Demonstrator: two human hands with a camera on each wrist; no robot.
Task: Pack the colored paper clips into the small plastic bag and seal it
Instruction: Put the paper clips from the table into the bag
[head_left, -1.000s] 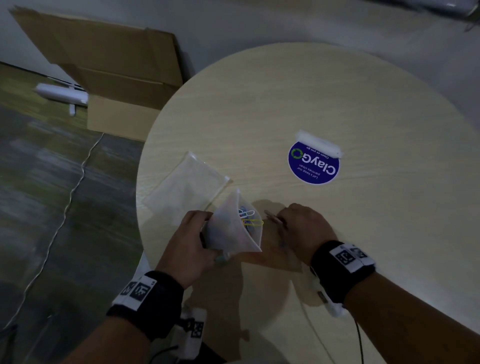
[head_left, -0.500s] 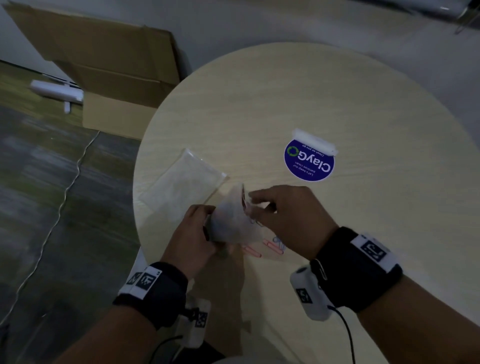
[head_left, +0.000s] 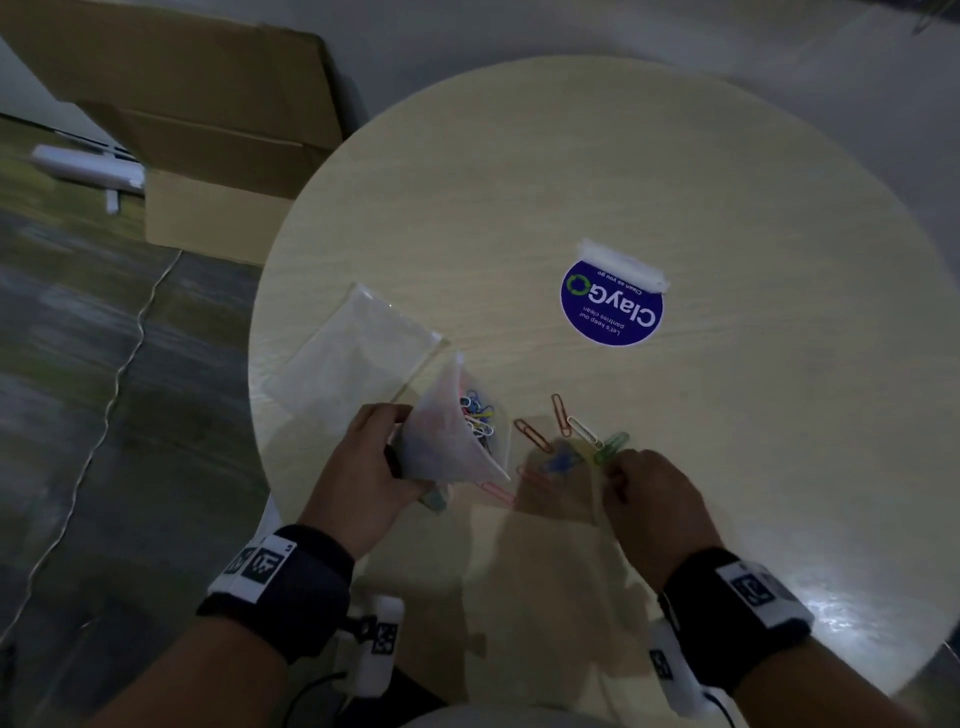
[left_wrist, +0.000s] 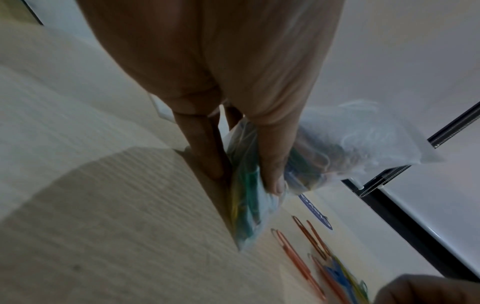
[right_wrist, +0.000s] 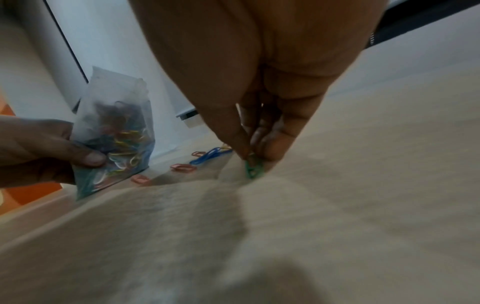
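Paper clips of many colours fill the small plastic bag (head_left: 452, 436), which the left hand (head_left: 363, 478) grips by its lower part, thumb and fingers curled round it, mouth up, at the near left of the round table (head_left: 623, 182). Loose clips (head_left: 563, 431) lie on the tabletop just right of the bag: orange, white, blue, pink. The right hand (head_left: 649, 499) pinches a green clip (right_wrist: 253, 169) between thumb and fingertips, low against the wood. A second, flat plastic bag (head_left: 353, 358) lies farther left, a blue round sticker (head_left: 610, 306) farther right, and a cardboard box (head_left: 208, 119) beyond the table's far left edge.
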